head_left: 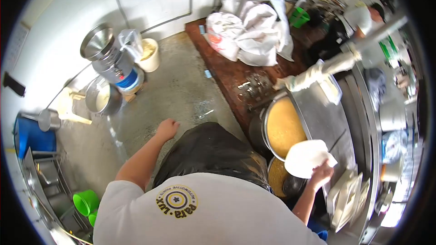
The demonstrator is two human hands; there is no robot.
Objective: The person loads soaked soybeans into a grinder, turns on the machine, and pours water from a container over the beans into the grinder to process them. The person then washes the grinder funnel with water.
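Observation:
My right hand [322,173] grips the edge of a white, shallow container [305,158], which hangs over the rims of two big pots. The farther pot [284,126] is full of an orange-yellow mixture. A nearer pot [276,177] holds a similar, darker mixture, with a dark round object in it; the white container partly covers this pot. My left hand [168,128] hangs above the floor, left of the black plastic apron [204,149]; its fingers are curled and nothing shows in them.
White sacks [254,31] lie on the brown floor section. At left stand a steel machine [111,63], a white bucket [149,55], a metal pot [102,97] and a blue bin [36,136]. A metal counter [327,118] runs along the right. Another person [359,20] stands at the upper right.

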